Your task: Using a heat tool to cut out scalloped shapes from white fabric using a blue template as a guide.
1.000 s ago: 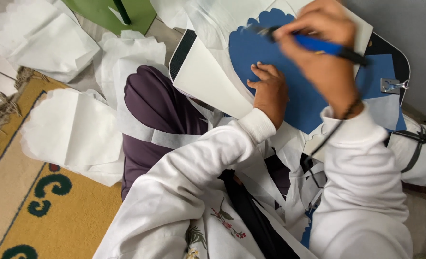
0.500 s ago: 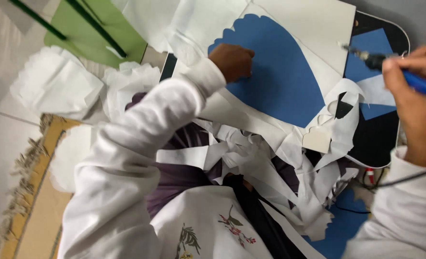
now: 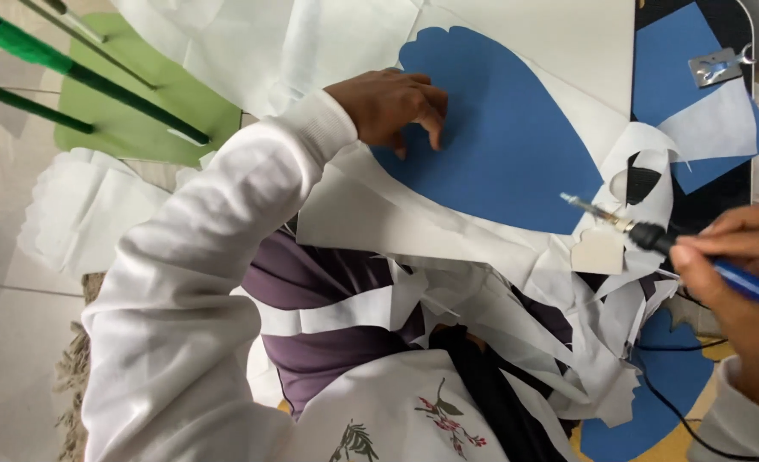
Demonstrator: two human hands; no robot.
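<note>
Your left hand [image 3: 394, 104] spreads its fingers to pin the blue scalloped sheet [image 3: 499, 137] flat; your right hand [image 3: 743, 282] clamps the blue-handled hot cutting pen [image 3: 653, 235] clear.

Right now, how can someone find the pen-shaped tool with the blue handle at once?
Start at the big blue sheet under white paper. Go right to the right hand: it grips the blue-handled tool. Alone here, it has a thin metal tip and a black cord.
</note>
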